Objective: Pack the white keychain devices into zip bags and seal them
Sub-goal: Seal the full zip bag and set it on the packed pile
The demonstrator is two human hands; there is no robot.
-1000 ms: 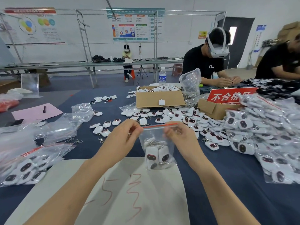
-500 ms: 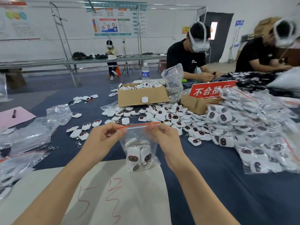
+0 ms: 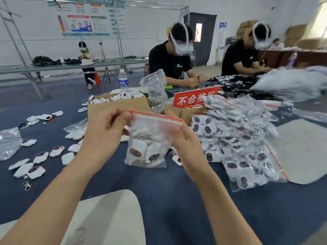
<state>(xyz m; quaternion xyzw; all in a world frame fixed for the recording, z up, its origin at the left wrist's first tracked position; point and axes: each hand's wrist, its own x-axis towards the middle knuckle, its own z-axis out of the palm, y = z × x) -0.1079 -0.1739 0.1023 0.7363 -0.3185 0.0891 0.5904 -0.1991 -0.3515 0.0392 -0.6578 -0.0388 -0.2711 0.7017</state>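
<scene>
The bag hangs in the air between my hands, above the middle of the tabletop. At least two devices sit at its bottom, dark faces toward me, with what look like metal clips bunched above them. The red zip strip runs flat and straight across the top. I take it to be pressed closed, or nearly so, though I cannot see the seam well enough to be sure.

My left hand has its fingers curled and pinches the strip's left end. My right hand pinches the right end, thumb in front and fingers showing through the plastic behind.

So this bag is filled and, in my judgement, at the sealing step. What it needs next is a last check of the strip before it joins the others.

A good deal is done: a big pile of filled bags lies toward the right edge, just beside my right hand.

Plenty is left as well. Loose devices are scattered toward the left edge, and more fill the box behind my hands, toward the far edge. Empty bags wait at the left edge. I would put the job somewhere in its middle.
</scene>
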